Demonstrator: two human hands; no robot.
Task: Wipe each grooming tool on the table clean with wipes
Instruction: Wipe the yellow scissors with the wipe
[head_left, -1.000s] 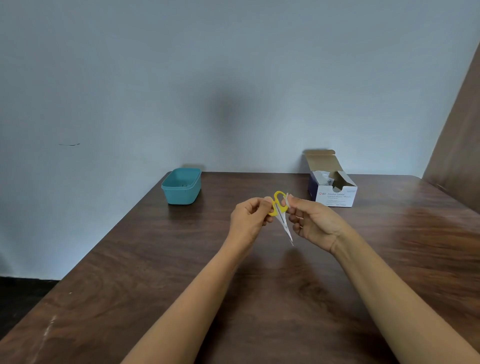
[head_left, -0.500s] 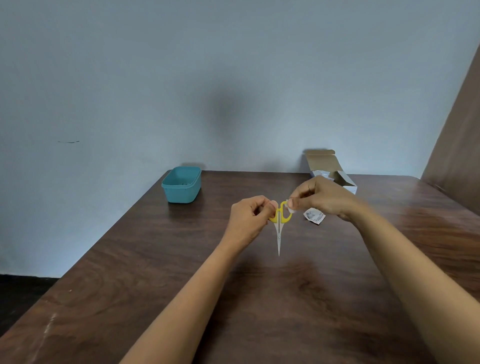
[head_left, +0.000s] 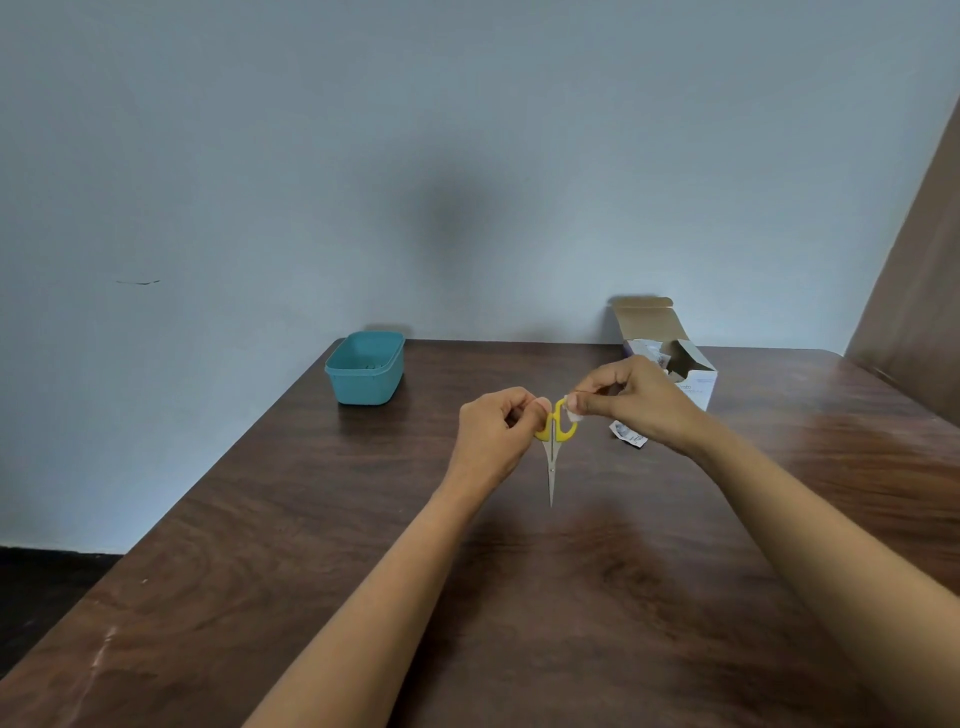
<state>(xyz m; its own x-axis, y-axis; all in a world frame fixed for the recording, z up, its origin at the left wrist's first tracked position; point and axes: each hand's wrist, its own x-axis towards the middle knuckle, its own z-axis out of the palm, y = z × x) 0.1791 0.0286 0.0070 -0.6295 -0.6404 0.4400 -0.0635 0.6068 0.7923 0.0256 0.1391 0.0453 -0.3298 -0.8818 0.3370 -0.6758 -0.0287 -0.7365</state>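
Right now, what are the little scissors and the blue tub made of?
On the scissors, the blades look like metal: pale grey, thin and pointed. The yellow handle loops look like smooth plastic. The tub is probably plastic, with an even teal colour, rounded corners and a matte look. I can't be sure from here.

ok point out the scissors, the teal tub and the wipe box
scissors (head_left: 551, 465): head view, on the blades near the pivot
teal tub (head_left: 366, 387): head view, on its front wall
wipe box (head_left: 701, 389): head view, on its white front face
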